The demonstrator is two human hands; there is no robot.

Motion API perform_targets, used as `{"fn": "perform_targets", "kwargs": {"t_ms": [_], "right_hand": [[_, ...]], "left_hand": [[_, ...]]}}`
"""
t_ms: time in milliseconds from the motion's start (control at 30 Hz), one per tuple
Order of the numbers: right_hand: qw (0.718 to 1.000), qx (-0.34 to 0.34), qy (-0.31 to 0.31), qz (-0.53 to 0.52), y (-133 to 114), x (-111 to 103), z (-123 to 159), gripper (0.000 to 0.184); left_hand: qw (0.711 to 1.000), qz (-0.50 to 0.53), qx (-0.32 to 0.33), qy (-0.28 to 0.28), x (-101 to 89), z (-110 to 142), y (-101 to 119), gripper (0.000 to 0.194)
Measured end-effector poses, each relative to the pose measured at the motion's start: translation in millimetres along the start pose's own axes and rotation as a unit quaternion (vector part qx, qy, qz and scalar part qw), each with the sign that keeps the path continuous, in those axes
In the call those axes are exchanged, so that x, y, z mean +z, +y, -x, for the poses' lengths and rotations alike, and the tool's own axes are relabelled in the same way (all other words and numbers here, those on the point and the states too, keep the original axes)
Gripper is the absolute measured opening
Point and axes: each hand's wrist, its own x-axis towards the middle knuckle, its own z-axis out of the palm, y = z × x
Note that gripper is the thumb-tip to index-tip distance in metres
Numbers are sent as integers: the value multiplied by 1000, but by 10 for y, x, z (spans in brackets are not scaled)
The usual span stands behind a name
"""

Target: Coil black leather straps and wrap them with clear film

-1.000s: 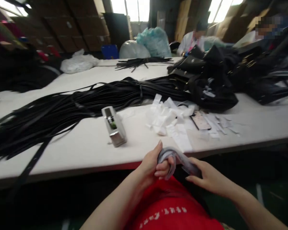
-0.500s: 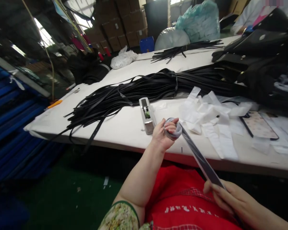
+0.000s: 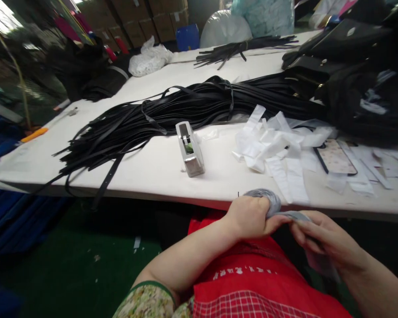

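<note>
Change: half a second ago, the grey strip (image 3: 293, 215) ran long and straight across my front, hands well apart. Now they nearly meet, lower right of centre in the frame, and my left hand (image 3: 250, 217) has turned its back upward. For the work, I judge this leaves only a short length to manage between coil and grip.

Position: the grey coil (image 3: 274, 204) sits at the far side of my left hand, bulging past the knuckles. Left fingers curl in around it; their tips are hidden. Left thumb lies along the strip where it leaves the coil. My right hand (image 3: 330, 238) pinches the strip between thumb and bent forefinger; a blurred, pale tail hangs below.

Surroundings: both hands just off the near edge of the white table (image 3: 215, 187); white strips (image 3: 275, 143) beyond, tape dispenser (image 3: 189, 150) at frame centre.
</note>
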Motion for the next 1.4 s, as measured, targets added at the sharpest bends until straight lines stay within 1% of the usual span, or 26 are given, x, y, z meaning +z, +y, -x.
{"fn": "perform_targets", "kwargs": {"t_ms": [67, 100, 167, 200, 267, 300, 367, 433, 500, 600, 667, 733, 767, 800, 833, 900, 967, 1000, 1033, 1067, 1133, 1167, 1200, 1267, 1333, 1400], "right_hand": [[990, -11, -1, 139, 20, -107, 14, 44], [974, -27, 7, 223, 35, -139, 18, 39], [924, -65, 18, 377, 84, -156, 27, 31], [899, -81, 18, 429, 117, -143, 34, 28], [875, -102, -5, 473, 185, -88, 50, 25], [876, -109, -17, 470, 212, -53, 56, 26], [893, -114, -13, 435, 239, 22, 51, 28], [919, -118, 25, 377, 234, 105, 18, 33], [947, -120, 53, 294, 221, 219, -46, 39], [985, -120, 31, 122, 238, 465, -182, 46], [991, -125, 20, 31, 263, 621, -283, 49], [990, -137, 27, 0, 258, 690, -368, 47], [989, -145, 28, 5, 234, 677, -399, 46], [988, -152, 26, 22, 193, 632, -421, 46], [987, -154, 20, 48, 137, 560, -432, 46], [983, -136, -20, 123, -2, 373, -432, 45], [970, -93, -102, 202, -135, 202, -418, 42], [958, -68, -149, 235, -183, 144, -413, 39], [946, -50, -190, 258, -214, 110, -410, 36], [936, -41, -219, 273, -227, 98, -413, 32], [926, -34, -249, 280, -207, 119, -428, 28], [927, -33, -253, 273, -181, 140, -439, 28], [932, -35, -249, 260, -149, 161, -449, 29], [950, -46, -210, 227, -76, 200, -463, 38], [966, -73, -133, 210, -4, 243, -464, 46], [971, -93, -49, 216, 55, 303, -458, 45]], "left_hand": [[998, -37, -20, -43, -86, 21, 10, 42], [995, -48, -26, -81, -136, 23, 3, 46], [982, -29, -47, -181, -236, 25, -24, 52], [968, 9, -72, -239, -282, 29, -41, 55], [914, 136, -141, -355, -362, 42, -80, 62], [877, 210, -174, -396, -392, 49, -101, 66], [806, 347, -215, -428, -425, 61, -148, 68], [766, 451, -221, -401, -415, 63, -194, 65], [745, 532, -209, -345, -360, 54, -222, 61], [721, 624, -188, -236, -234, 36, -201, 60], [703, 666, -189, -161, -161, 41, -164, 62], [693, 688, -191, -102, -126, 64, -148, 63], [697, 687, -188, -83, -127, 79, -159, 63], [711, 674, -185, -73, -139, 96, -183, 64], [737, 647, -183, -64, -161, 111, -219, 65], [823, 538, -183, -11, -221, 135, -301, 63], [910, 374, -170, 53, -268, 150, -353, 55], [942, 292, -153, 56, -276, 156, -355, 51], [967, 218, -132, 33, -272, 160, -340, 49], [982, 153, -111, -15, -256, 165, -313, 48], [986, 65, -88, -122, -206, 178, -249, 45], [984, 45, -86, -150, -181, 186, -226, 44], [983, 42, -89, -153, -160, 195, -215, 42], [987, 85, -101, -94, -137, 214, -228, 37], [982, 147, -119, 11, -123, 231, -263, 34], [961, 202, -145, 118, -83, 246, -290, 32]]}}
